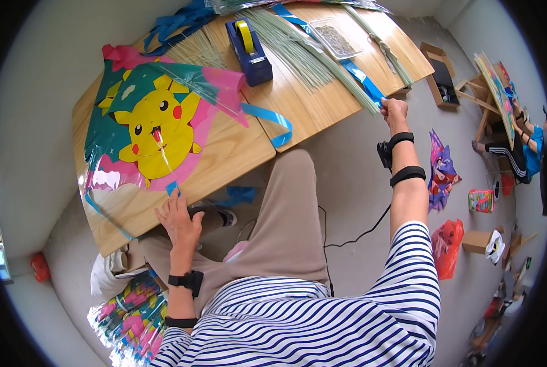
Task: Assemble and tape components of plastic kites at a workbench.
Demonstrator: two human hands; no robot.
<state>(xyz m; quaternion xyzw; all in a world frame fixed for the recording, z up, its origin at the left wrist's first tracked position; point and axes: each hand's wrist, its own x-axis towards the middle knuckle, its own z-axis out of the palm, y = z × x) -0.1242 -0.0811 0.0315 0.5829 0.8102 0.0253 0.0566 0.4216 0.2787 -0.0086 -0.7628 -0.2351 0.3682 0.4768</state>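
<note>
My left hand (180,223) rests at the near edge of the table, fingers spread, with its fingertips on a short blue strip (172,187) at the lower edge of a printed plastic kite sheet (163,131). The sheet is pink and green with a yellow cartoon figure and lies on the left of the table. Out to the right, my right hand (395,112) is closed round the end of a shiny blue ribbon (364,79). That ribbon runs from the far side of the table over the thin sticks to my fist. Another blue ribbon (270,116) curls beside the sheet.
A dark blue tape dispenser (251,58) stands beyond the sheet. Bundles of thin pale sticks (286,52) and a clear tray of small pieces (334,38) lie to its right. Cardboard box (438,73), red bag (448,244) and cable (365,235) are on the floor. Another person (530,144) sits far right.
</note>
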